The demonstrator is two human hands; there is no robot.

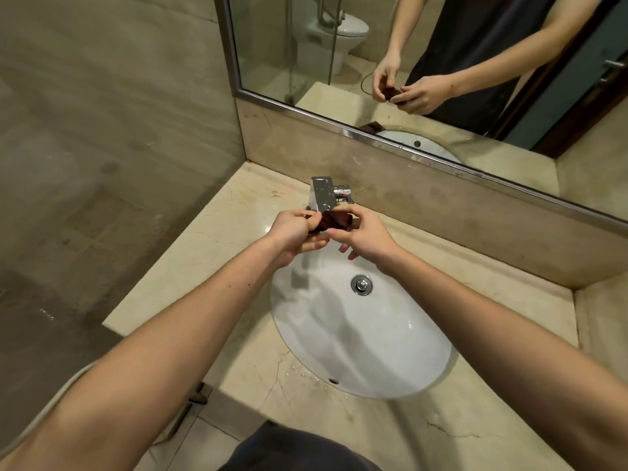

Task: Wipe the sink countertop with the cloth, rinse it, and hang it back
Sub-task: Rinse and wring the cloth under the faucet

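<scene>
A small dark brown cloth (331, 220) is bunched between both hands, just under the spout of the chrome faucet (324, 195). My left hand (294, 234) pinches its left end and my right hand (360, 231) grips its right end, above the far rim of the white oval sink (390, 362). No water stream is visible. The beige marble countertop (210, 266) surrounds the basin, with water droplets near the front rim.
A mirror (441, 62) runs along the back wall above a marble backsplash and reflects the hands and cloth. A tiled wall stands to the left. The chrome drain plug (362, 284) sits in the basin. The counter's left edge drops to the floor.
</scene>
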